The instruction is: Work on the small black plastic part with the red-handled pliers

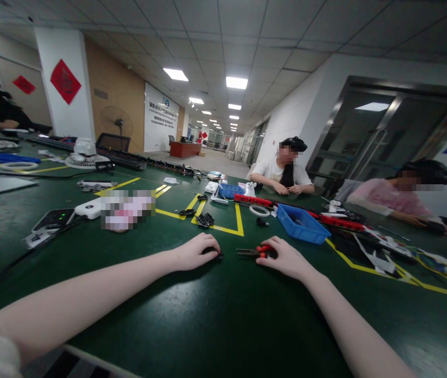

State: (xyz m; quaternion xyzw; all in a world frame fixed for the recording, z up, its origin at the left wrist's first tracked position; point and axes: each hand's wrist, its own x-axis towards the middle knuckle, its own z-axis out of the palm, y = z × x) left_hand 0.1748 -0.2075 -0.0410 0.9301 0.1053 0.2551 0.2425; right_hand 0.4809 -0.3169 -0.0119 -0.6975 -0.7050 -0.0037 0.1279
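Red-handled long-nose pliers (250,252) are held in my right hand (286,255), with their dark jaws pointing left and slightly parted. Close to the jaw tips, my left hand (199,251) is closed on a small dark piece (219,254) that shows only at the fingertips; its kind cannot be made out. Both hands rest low over the green table (191,320). Beyond them lies a small heap of black parts (205,220) inside a yellow-taped outline. A single black part (262,222) lies just past the pliers.
A blue bin (302,224) with dark contents stands right of my right hand. Further left lie a phone (124,211), a white device (89,208) and a black box with green lights (53,219). Red power strips (252,200) run behind. Two co-workers sit across on the right, another far left.
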